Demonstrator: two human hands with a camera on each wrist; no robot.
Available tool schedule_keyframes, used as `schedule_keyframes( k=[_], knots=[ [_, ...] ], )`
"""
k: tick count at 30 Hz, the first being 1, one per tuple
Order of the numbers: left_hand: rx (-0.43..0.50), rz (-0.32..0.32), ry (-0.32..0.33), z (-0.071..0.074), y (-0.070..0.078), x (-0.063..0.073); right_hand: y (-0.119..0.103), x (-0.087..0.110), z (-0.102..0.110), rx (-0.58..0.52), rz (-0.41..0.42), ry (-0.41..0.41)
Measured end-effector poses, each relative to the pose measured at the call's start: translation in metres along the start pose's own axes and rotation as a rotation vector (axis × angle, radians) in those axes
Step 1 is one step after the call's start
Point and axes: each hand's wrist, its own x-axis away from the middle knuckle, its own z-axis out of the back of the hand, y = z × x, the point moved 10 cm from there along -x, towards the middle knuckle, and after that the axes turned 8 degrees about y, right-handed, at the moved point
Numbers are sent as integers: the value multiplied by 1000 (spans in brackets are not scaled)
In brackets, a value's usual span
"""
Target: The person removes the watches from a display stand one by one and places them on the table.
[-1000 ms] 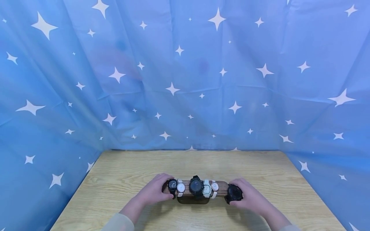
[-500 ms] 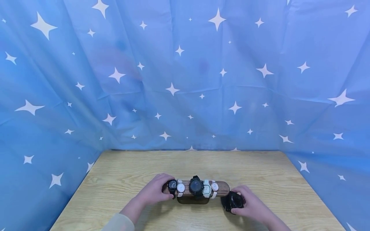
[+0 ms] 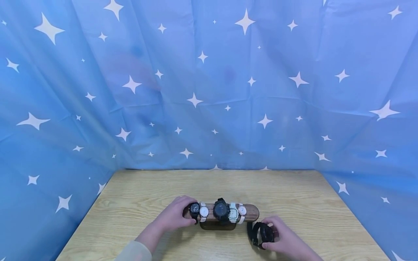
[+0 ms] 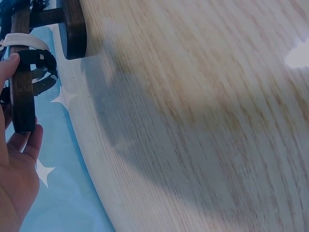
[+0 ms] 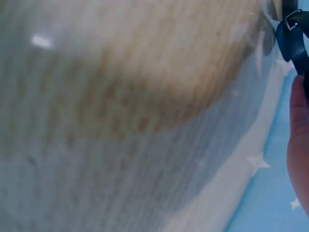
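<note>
A dark wooden watch stand (image 3: 251, 213) with a rounded bar on a base (image 3: 217, 226) stands on the table. My left hand (image 3: 177, 214) grips the bar's left end, thumb in front and fingers behind, beside a small black watch (image 3: 195, 208). Along the bar sit a white-strapped watch (image 3: 204, 212), a large black watch (image 3: 221, 209), a pale square watch (image 3: 233, 214) and another white-strapped one (image 3: 242, 210). Off the bar's right end, my right hand (image 3: 283, 236) pinches a black wristwatch (image 3: 267, 233) by its case, its buckled strap (image 5: 295, 46) looped.
The light wood-grain table (image 3: 156, 185) runs back to a blue star-patterned curtain (image 3: 209, 119), which also rises on both sides. In the left wrist view, the table edge (image 4: 79, 145) curves close to the stand's end.
My right hand has drawn the black watch off the bar's right end, moving it toward me and tilting it so the strap loop shows. My left hand has stayed on the stand.
</note>
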Motion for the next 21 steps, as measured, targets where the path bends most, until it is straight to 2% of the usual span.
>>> schedule_keyframes(
  k=[3,10,16,21],
  knots=[
    [4,-3,3,1,1,0,5,2,-4,-45,-33,-17],
    [13,-5,2,0,-1,0,8,6,-12,-139,-34,-53],
    [13,-9,-1,0,-1,0,14,11,-22,-208,-68,-101],
    [11,-8,2,1,0,0,21,14,-28,-296,-149,-147]
  ],
)
